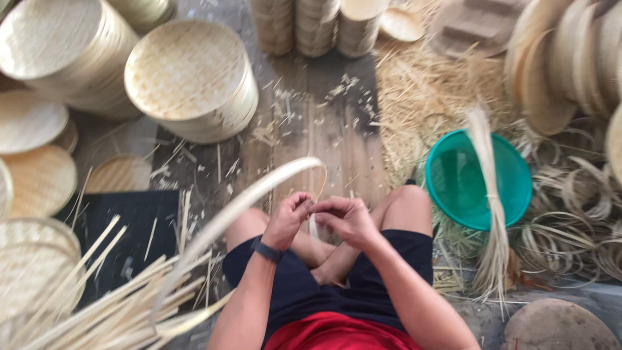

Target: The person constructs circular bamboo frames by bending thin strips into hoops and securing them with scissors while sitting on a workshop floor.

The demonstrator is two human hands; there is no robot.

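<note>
I sit on the floor with knees apart. My left hand (pixel 289 219) and my right hand (pixel 346 218) meet in front of me, both pinching the end of a long pale bamboo strip (pixel 259 189). The strip bends in a wide arc from my fingers up and over to the left, down toward a bundle of bamboo slats (pixel 110 304). A dark band is on my left wrist.
Stacks of round woven bamboo trays (pixel 189 76) stand at the upper left and along the top. A green plastic basin (pixel 476 178) with a tied bundle of thin strips (pixel 492 214) lies to the right. Coiled bamboo rings (pixel 576 227) and shavings litter the floor.
</note>
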